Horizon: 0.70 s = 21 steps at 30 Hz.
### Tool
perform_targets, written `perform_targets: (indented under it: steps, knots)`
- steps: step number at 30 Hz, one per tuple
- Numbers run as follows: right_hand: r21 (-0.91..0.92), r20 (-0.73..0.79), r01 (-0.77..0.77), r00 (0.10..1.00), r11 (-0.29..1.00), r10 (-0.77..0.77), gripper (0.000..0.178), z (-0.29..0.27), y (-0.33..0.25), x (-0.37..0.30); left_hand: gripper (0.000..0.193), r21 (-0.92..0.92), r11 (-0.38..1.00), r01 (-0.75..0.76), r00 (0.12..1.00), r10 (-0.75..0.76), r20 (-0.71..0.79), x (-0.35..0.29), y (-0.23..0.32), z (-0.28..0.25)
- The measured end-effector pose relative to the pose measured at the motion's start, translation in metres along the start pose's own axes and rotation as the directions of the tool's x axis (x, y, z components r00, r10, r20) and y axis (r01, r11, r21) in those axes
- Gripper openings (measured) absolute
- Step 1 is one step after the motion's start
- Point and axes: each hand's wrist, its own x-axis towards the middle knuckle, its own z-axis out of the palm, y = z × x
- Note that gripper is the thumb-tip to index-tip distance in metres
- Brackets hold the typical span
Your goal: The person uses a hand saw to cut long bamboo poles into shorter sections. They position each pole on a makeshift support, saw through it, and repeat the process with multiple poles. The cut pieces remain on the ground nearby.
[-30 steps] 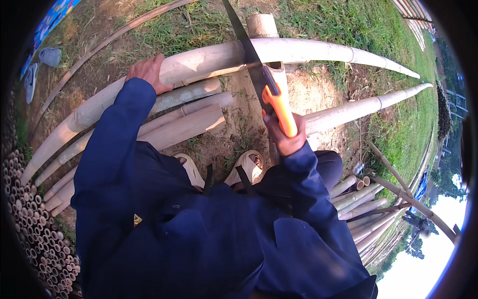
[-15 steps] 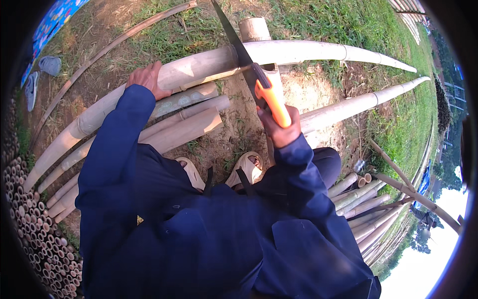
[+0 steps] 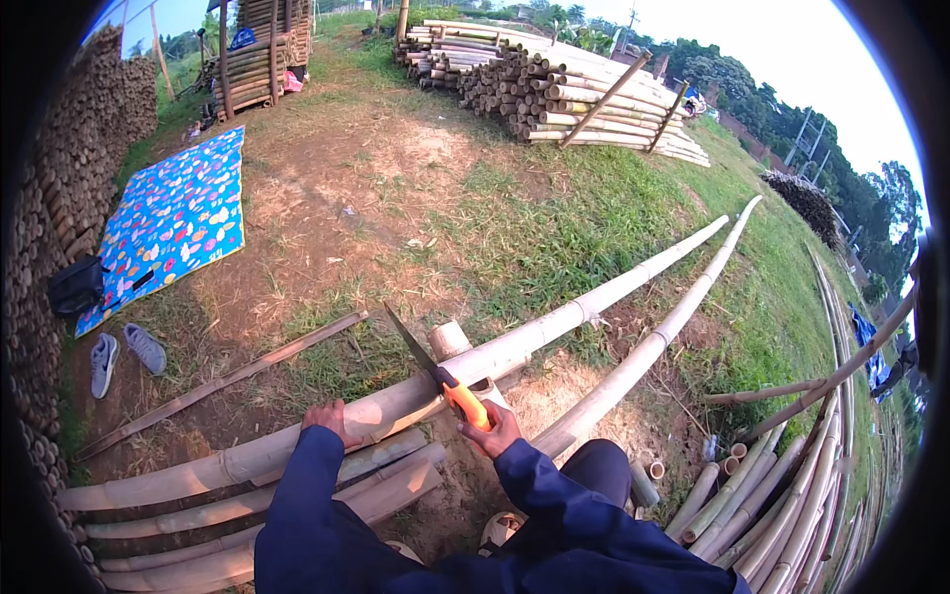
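A long pale bamboo pole (image 3: 584, 304) lies across in front of me, running from near left to far right. My left hand (image 3: 334, 422) grips it from above, left of the saw. My right hand (image 3: 493, 433) is closed around the orange handle of a handsaw (image 3: 465, 400). The saw's dark blade (image 3: 410, 343) crosses the pole at a slant, its tip pointing away from me. Just beyond the blade a short upright bamboo post (image 3: 449, 340) stands against the pole. Whether the blade has cut into the pole cannot be made out.
Cut bamboo lengths (image 3: 396, 495) lie by my left knee, and more poles (image 3: 752, 500) at right. Another long pole (image 3: 648, 351) runs beside the first. A split strip (image 3: 228, 381), grey shoes (image 3: 145, 348) and a blue patterned mat (image 3: 178, 213) lie left. A bamboo stack (image 3: 554, 94) stands behind.
My view has tilted up, bringing the yard, mat and stacks into sight. The saw's handle has come closer to the pole. Both hands keep their holds.
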Motion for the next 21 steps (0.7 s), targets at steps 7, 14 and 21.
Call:
perform_targets:
  steps: [7,14,21]
  knots:
    - [0.098,0.121,-0.133,0.985,0.986,0.121,0.046,-0.001,-0.006,0.011,0.089,0.050,0.999,0.004,1.000,-0.004,-0.005,0.005,0.004,0.007]
    - [0.061,0.262,-0.254,0.937,0.965,0.230,0.040,-0.005,-0.013,0.026,0.087,-0.004,1.000,-0.014,0.998,0.013,-0.056,-0.001,-0.003,0.011]
    - [0.095,0.320,-0.264,0.921,0.960,0.222,0.037,-0.009,-0.011,0.026,0.093,0.114,0.993,0.013,1.000,-0.013,0.005,-0.002,0.004,0.000]
